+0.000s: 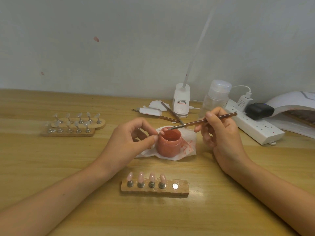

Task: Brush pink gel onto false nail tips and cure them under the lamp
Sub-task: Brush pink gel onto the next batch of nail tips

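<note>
A single false nail tip [161,132] sits pinched between the thumb and forefinger of the left hand [131,138], held just over the near-left rim of the open pink gel jar [169,143]. The right hand [219,132] is closed in a pen grip on a thin brown brush [204,121], whose bristle end reaches across the jar mouth to meet the held tip. The jar stands between the two hands on a white paper wipe [187,145] smeared with pink. Nearer the person, below both hands, lies a wooden holder block [180,191] carrying four pink-coated nail tips [146,177] on metal stands, with one bare metal disc [175,186] at its right end. Well out beyond the left hand, two more wooden holders [71,126] bear rows of clear, uncoated tips. Past the brush hand's fingers lie spare tools and white pads [156,109], a white clip lamp base [181,100] and a clear plastic bottle [216,97]. To the right of the right hand runs a white power strip [255,128], and behind it the white curing lamp [293,103] sits at the frame's edge.
</note>
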A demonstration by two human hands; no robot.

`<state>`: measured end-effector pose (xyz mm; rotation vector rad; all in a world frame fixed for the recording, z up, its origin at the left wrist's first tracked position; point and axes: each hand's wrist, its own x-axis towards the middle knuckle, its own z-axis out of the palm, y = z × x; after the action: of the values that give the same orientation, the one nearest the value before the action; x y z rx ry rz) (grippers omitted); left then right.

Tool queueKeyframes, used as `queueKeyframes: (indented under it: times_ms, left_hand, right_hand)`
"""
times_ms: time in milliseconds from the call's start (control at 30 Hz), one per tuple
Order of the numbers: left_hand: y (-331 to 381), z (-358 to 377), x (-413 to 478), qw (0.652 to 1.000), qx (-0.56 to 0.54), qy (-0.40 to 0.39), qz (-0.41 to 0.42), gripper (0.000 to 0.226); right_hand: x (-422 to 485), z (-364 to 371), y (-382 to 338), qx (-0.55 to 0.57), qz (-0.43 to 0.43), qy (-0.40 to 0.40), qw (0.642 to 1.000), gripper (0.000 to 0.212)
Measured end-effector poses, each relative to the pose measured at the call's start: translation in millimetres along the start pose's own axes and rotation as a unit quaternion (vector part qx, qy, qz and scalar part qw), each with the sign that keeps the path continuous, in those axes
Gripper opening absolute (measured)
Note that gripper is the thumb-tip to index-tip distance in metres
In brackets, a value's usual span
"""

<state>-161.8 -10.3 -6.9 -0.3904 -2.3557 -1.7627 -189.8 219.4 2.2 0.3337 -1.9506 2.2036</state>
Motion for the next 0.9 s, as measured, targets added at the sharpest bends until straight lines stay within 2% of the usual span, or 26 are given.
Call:
queueKeyframes:
  times_ms: [100,233,367,533,667,800,900]
  left_hand:
    - [0.0,0.3,0.2,1.0,-0.002,-0.002,0.0,0.009]
    - [0.1,0.3,0.8,1.0,0.002,-0.004,0.002,0.008]
    - [0.1,-0.2,0.3,1.0,0.005,-0.005,0.004,0.008]
    - [-0.5,-0.4,0.6,1.0,0.006,-0.009,0.004,0.008]
    - [-0.8,-0.5,1.0,1.0,0.01,-0.011,0.004,0.007]
    - [-1.8,-1.3,0.8,1.0,0.01,-0.008,0.005,0.008]
    - [-2.1,-1.4,1.0,1.0,0.01,-0.01,0.007,0.009]
  right_hand:
    - [-2.5,2.8,-1.4,-0.012,-0.008,-0.028,1.0,0.024]
    - [0.0,-0.4,0.8,-0.014,0.011,0.014,1.0,0.018]
    - [-1.9,2.6,-1.7,-0.002,-0.009,-0.028,1.0,0.023]
    - [0.4,-0.5,0.7,-0.01,0.017,0.016,1.0,0.019]
    - [-2.1,2.3,-1.7,-0.002,-0.002,-0.026,1.0,0.021]
    - [0.0,-0.1,0.3,-0.009,0.025,0.013,1.0,0.018]
    - [-0.8,1.1,-1.8,0.007,0.006,-0.007,1.0,0.02]
